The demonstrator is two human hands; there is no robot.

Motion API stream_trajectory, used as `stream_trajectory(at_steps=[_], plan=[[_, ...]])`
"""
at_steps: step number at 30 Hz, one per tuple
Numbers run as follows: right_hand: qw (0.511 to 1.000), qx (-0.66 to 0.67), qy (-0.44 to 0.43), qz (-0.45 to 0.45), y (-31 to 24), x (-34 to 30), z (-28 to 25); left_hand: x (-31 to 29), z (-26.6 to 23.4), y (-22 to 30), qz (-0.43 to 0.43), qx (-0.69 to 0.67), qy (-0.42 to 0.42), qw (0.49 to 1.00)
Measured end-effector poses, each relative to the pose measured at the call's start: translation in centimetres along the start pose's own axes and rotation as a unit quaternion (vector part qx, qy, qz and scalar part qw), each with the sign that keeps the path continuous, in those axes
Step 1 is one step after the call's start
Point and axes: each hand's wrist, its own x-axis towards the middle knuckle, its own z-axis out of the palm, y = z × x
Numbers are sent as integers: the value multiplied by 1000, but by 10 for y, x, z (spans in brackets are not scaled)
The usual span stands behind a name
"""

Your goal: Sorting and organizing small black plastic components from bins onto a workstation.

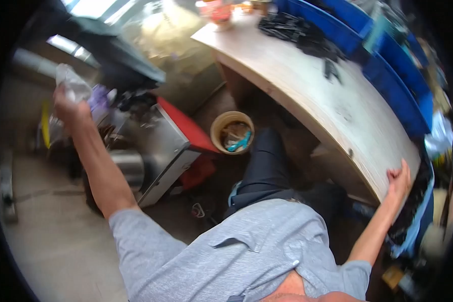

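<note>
My left hand point(71, 108) is raised at the far left, its fingers closed around a crumpled, translucent white plastic piece point(74, 85) that looks like a bag or film. Blur hides the finer detail. Just beside that hand lies a purple bundle point(100, 98). At the right end of a pale wooden table point(332, 108), my right hand point(400, 181) rests on the top near the edge. One finger stretches forward and the thumb stands apart, with nothing visible in this hand.
A cream bucket point(216, 132) holding scraps and a teal item stands by my leg. Left of it is a red-and-metal machine point(161, 136). Blue bins point(397, 85) line the table's back, near a pile of black pieces point(292, 27). A large translucent sack point(173, 38) stands behind.
</note>
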Motion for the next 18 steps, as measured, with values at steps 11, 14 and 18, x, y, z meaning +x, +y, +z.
stream_trajectory(at_steps=[11,14,18], plan=[[999,-8,-9,-32,-23,-48,28,-364,128,141,37,-318,-457,830],[999,-2,-9,-42,-20,-49,28,-411,174,146,238,-147,-466,840],[999,1,-12,-53,-17,-51,35,-442,185,156,376,-55,-491,784]])
